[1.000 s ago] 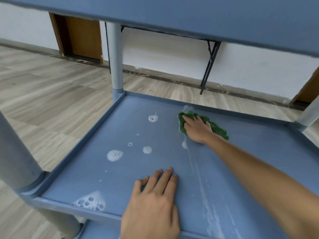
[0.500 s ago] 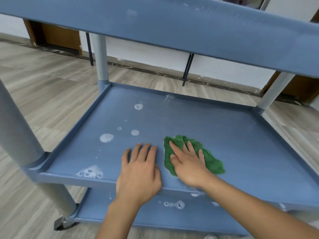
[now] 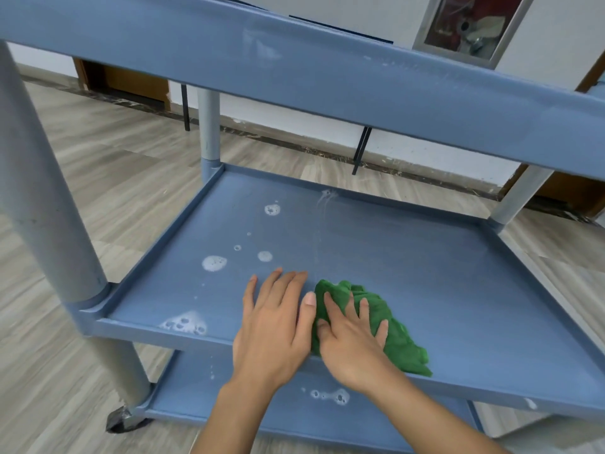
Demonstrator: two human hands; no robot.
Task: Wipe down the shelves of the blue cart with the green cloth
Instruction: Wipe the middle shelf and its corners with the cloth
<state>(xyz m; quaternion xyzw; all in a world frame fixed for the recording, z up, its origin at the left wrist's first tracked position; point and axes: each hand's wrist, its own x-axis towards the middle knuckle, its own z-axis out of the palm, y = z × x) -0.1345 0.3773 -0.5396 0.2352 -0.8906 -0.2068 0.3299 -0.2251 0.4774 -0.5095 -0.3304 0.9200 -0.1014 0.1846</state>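
Note:
The blue cart's middle shelf point(image 3: 425, 257) lies in front of me, with white foam patches point(image 3: 214, 263) on its left half and near the front left edge. My right hand point(image 3: 350, 339) presses flat on the crumpled green cloth point(image 3: 397, 342) at the shelf's front edge, fingers spread over it. Beside it, my left hand point(image 3: 276, 326) rests flat on the bare shelf with nothing under it, its thumb touching the cloth's left side. The top shelf point(image 3: 327, 73) overhangs above. The bottom shelf point(image 3: 255, 404) shows below, with a foam spot.
Grey posts point(image 3: 42, 204) stand at the cart's corners, with a caster point(image 3: 124, 421) at the lower left. Wooden floor surrounds the cart. A white wall, black folding-table legs point(image 3: 360, 152) and a framed picture point(image 3: 471, 24) are behind.
My right hand has dragged the green cloth from the far middle of the shelf back to the front edge, leaving a faint streak. The left hand stayed flat near the front.

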